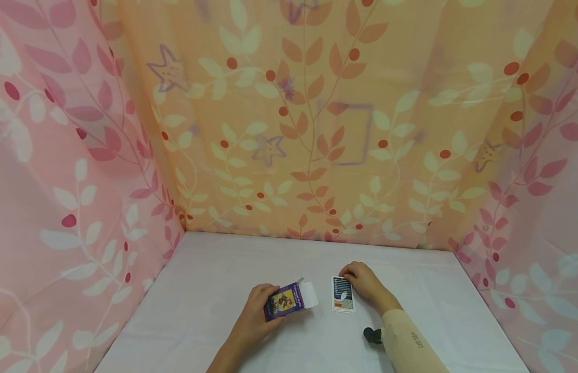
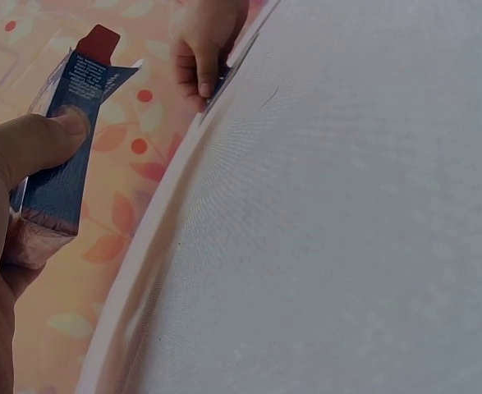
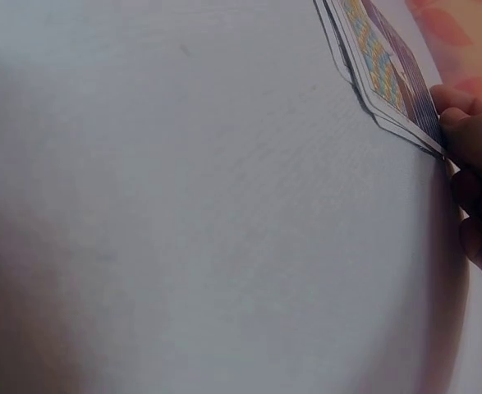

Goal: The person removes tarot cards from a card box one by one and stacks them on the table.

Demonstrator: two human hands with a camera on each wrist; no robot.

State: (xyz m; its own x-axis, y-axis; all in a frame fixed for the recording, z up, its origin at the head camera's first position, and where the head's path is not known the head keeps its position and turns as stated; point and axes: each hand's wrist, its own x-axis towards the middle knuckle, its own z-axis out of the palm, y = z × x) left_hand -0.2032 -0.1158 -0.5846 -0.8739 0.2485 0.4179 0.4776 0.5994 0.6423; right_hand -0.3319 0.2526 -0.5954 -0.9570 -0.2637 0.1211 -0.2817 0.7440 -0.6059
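My left hand [image 1: 257,313] grips a purple-blue tarot card box [image 1: 283,302] with a yellow picture on its front. The box's white end flap [image 1: 309,294] is folded out and faces right. In the left wrist view, the thumb lies along the side of the box [image 2: 60,176], and a red flap stands up at its top. To the right, a small stack of tarot cards [image 1: 343,294] lies face up on the white table. My right hand [image 1: 365,282] pinches the stack at its far right corner. In the right wrist view the cards [image 3: 380,66] are slightly fanned at their edges.
A white cloth covers the table [image 1: 186,311]. Orange patterned curtain [image 1: 251,114] hangs behind it, with pink curtains [image 1: 84,207] at both sides. A small black object [image 1: 373,335] sticks out by the right sleeve [image 1: 405,336].
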